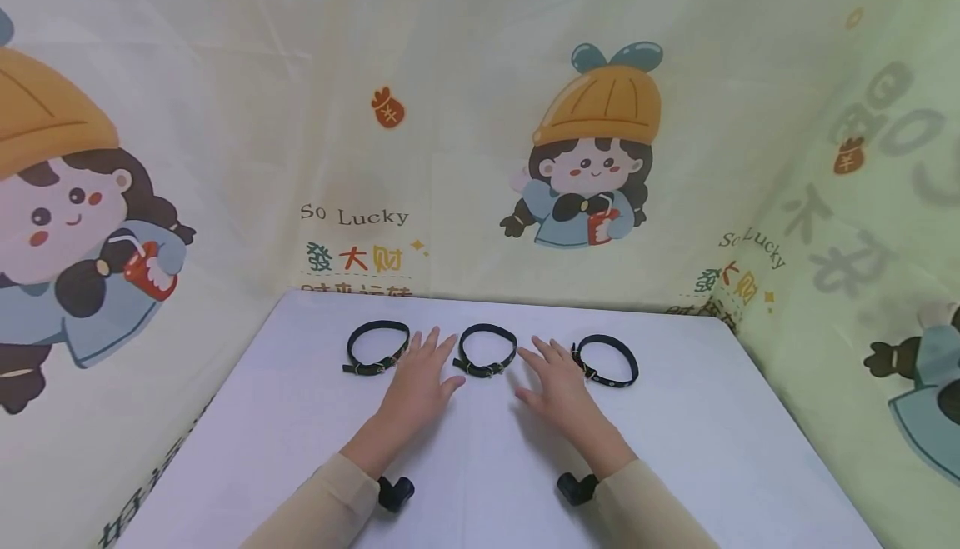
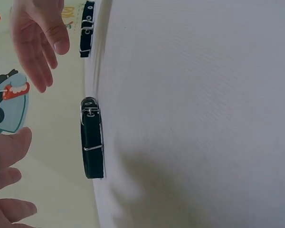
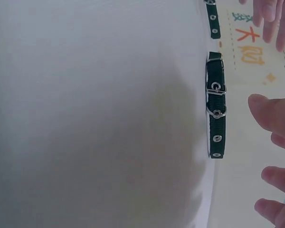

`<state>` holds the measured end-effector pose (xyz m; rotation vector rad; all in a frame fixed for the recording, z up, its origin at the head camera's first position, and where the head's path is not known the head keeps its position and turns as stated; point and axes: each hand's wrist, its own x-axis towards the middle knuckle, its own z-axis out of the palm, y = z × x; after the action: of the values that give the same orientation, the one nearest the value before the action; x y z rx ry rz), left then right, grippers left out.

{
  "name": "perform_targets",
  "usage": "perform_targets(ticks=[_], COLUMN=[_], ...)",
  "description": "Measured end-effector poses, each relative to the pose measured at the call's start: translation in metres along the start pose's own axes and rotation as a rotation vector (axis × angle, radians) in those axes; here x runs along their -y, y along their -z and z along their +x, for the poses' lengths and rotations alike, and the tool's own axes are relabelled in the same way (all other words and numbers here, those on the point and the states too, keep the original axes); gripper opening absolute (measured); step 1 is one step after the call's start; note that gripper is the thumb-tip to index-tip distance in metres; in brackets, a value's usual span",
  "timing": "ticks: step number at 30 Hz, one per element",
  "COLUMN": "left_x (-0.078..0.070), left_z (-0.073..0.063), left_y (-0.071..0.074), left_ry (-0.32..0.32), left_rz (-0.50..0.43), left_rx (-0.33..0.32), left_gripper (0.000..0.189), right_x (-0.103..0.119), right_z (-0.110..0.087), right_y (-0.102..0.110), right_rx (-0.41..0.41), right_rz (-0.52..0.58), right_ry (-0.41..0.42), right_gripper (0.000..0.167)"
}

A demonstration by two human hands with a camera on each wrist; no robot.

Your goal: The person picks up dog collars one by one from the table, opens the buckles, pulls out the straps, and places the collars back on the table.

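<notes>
whether the left collar (image 1: 367,369) is touched by the left hand (image 1: 416,382) cannot be told in the head view. both sleeves (image 1: 322,503) are cut off by the lower edge. a bottom line of print (image 1: 358,290) is partly hidden behind the table (image 1: 465,457). in the right wrist view, that collar is cropped by the top edge, the right hand (image 1: 562,391) by the right edge.

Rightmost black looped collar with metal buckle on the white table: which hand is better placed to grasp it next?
Probably the right hand: in the head view it is empty and beside the rightmost collar. The left hand is farther off, near the leftmost black collar.
</notes>
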<state>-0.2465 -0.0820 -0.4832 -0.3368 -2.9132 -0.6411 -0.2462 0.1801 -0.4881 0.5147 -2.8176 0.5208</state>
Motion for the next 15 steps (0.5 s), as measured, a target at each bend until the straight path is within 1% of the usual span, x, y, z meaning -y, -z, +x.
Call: perform_targets(ticks=[5,7,12,15], left_x=[0.0,0.001,0.001,0.0], left_z=[0.009,0.012,0.02,0.023], left_y=[-0.004,-0.007,-0.012,-0.015], left_ry=[0.004,0.0,-0.012,-0.007], left_rz=[-0.148,-0.192,-0.242,-0.258], left_rx=[-0.01,-0.015,-0.026,-0.021], left_gripper=[0.069,0.068,0.065,0.062], right_x=[-0.002,-0.001,0.0,0.0], right_z=[0.008,0.011,0.019,0.023], right_y=[-0.004,-0.006,-0.012,-0.015], right_rx=[-0.002,-0.004,-0.019,-0.016], right_rz=[0.037,0.06,0.114,0.12], right_ry=[0.02,0.025,0.035,0.031], right_gripper=[0.063,0.062,0.059,0.057])
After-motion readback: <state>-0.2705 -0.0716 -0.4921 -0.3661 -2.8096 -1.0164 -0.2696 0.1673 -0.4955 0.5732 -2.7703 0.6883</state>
